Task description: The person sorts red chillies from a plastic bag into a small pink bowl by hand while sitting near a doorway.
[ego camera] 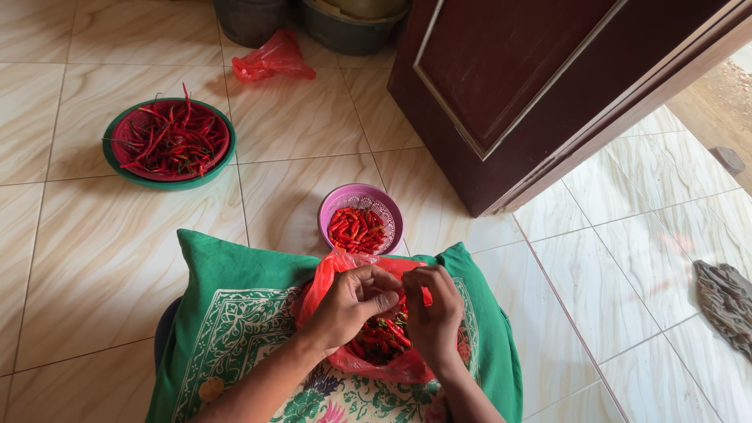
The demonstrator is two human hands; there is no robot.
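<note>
Hands meet over a red plastic bag of small chillies that rests on a green patterned cushion. The left hand has thumb and forefinger pressed together on what appears to be a single red chilli; the right hand closes on the same piece from the other side. The pinch point is partly hidden by the knuckles, so whether stem or body is held cannot be told with certainty.

Directly beneath the grip lies the bag's open mouth, with loose chillies and green stems showing. Just beyond the grip, on the tiled floor, stands a purple perforated basket holding stemmed chillies. Well beyond and to the left of the grip sits a green basin with a red colander of long chillies.

Risks noted, as judgement:
- The bag sits unsupported on a soft, sloping cushion; pressure from either wrist could tip it and spill the contents toward the floor.
- A piece released at the grip may fall back into the bag and mix with unsorted stock.
- The purple basket is beyond the cushion edge; a short toss could miss its rim.
- Bare fingers carry chilli juice, an irritation hazard on contact with eyes.
</note>
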